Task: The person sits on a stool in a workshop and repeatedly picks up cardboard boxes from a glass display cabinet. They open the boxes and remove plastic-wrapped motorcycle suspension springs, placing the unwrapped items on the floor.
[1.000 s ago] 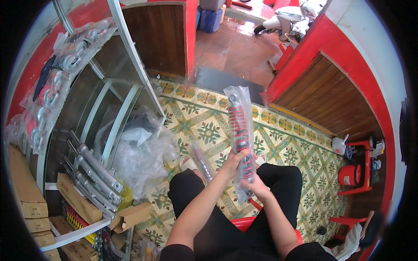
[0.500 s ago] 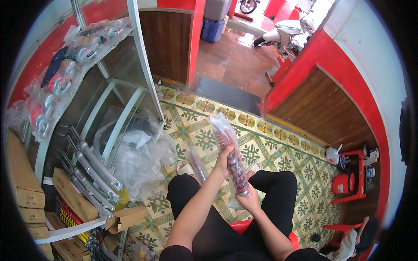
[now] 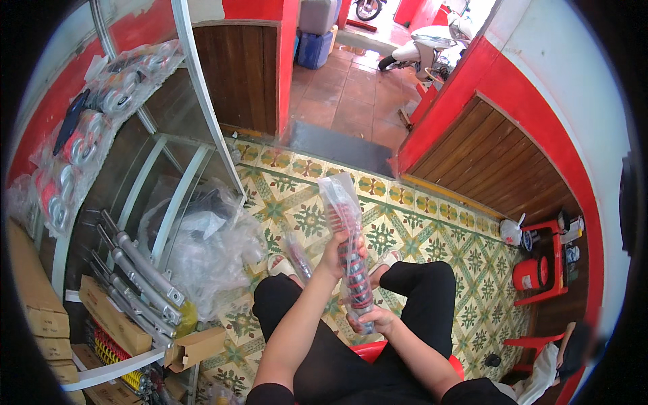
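A red coil shock absorber in a clear plastic bag (image 3: 345, 236) is held upright and a little tilted over my lap. My left hand (image 3: 339, 248) grips its middle. At its lower end my right hand (image 3: 370, 318) holds the bag from below. A second bagged part (image 3: 299, 258) lies on the tiled floor by my left foot. I sit on a red plastic stool (image 3: 368, 352) with my knees apart.
A glass display case (image 3: 145, 169) stands to the left with bagged parts on top, metal fork tubes (image 3: 138, 277) and cardboard boxes (image 3: 108, 317) inside. Crumpled clear plastic (image 3: 209, 243) lies beside it. Red stools (image 3: 543, 263) stand at the right, and a scooter (image 3: 422, 50) stands beyond the doorway.
The bagged shock absorber has come down from well above my knees to lower over my lap, and both hands moved down with it. The view has tilted slightly.
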{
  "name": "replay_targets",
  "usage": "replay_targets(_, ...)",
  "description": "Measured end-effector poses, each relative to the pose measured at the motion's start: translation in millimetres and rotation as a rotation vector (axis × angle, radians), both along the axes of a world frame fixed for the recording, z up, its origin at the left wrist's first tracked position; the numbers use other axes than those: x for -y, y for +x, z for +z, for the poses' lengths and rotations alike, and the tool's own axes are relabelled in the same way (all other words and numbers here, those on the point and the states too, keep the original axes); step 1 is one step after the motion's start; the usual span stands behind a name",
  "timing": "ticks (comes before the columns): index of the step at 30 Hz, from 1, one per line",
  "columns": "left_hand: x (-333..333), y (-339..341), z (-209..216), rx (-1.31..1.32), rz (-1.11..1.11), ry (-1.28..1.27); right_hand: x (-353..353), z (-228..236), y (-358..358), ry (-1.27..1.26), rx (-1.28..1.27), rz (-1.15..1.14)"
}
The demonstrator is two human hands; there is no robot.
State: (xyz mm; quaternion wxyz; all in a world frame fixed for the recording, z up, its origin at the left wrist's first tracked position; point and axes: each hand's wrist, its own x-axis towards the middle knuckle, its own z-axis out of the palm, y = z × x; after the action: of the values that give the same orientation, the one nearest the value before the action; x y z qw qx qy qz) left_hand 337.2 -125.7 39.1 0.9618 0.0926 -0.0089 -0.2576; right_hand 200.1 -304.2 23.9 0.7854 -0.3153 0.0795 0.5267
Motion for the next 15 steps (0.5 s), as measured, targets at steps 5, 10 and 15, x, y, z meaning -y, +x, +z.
replay_targets(5,-3,-2,-2,0.060,-0.081,0.084,-14,6,-5,-0.198,0.010,-0.093)
replay_targets(10,5,6,11,0.027,0.079,0.304,-15,34,5,-0.600,0.215,-0.108)
replay_targets(15,6,21,-2,-0.142,0.329,0.621,-8,29,0,-1.139,0.534,-0.094)
